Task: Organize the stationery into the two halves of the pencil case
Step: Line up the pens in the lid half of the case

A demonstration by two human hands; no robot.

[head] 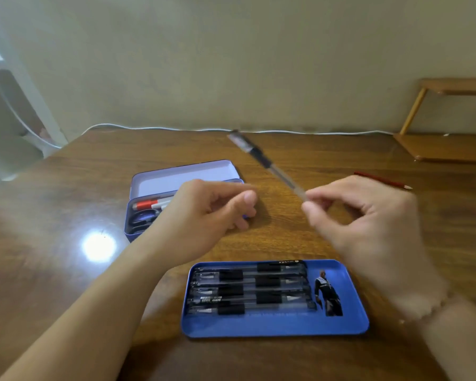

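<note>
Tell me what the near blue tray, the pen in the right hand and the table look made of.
Near blue tray: probably painted tin, thin rolled rim, slight sheen.
Pen, held by the right hand: clear plastic barrel, black grip, blurred.
Table: glossy wood or wood-look laminate, grain and lamp glare.

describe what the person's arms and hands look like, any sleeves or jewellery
Both forearms are bare to the bottom of the frame, with no sleeves in view. The left hand shows no ring, watch or glove. The right hand is motion-blurred; nothing worn can be made out on it.

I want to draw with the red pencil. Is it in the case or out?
Out. The red pencil lies on the bare wooden table, beyond the right hand, apart from both case halves.
</note>
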